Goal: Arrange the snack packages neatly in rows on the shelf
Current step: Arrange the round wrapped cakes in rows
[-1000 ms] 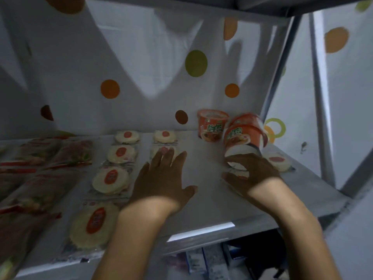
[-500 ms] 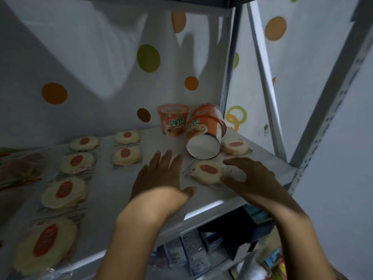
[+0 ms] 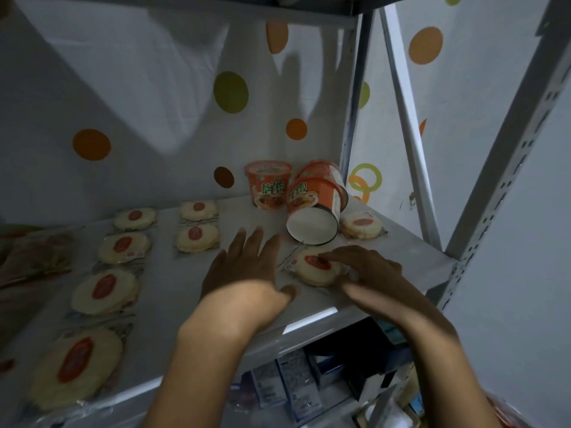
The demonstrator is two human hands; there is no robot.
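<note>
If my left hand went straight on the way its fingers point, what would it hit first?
Probably the upright orange noodle cup; only bare grey shelf lies before the left hand. The tipped orange cup lies just right of that line.

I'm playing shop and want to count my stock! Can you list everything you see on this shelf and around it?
round snack packs: eight, pale yellow with red labels; four in the left column, two in the next, one under the right hand, one by the right post.
noodle cups: three, orange; back right, one upright, two tipped over.
bags: red and green, far left; too blurred to count.
shelf: one, grey; holds all of these.
boxes: several, pale; on the level below.
back wall: white with orange, green and brown dots.
left hand: flat on the shelf, holding nothing.
right hand: fingers resting on the nearest round pack.
</note>
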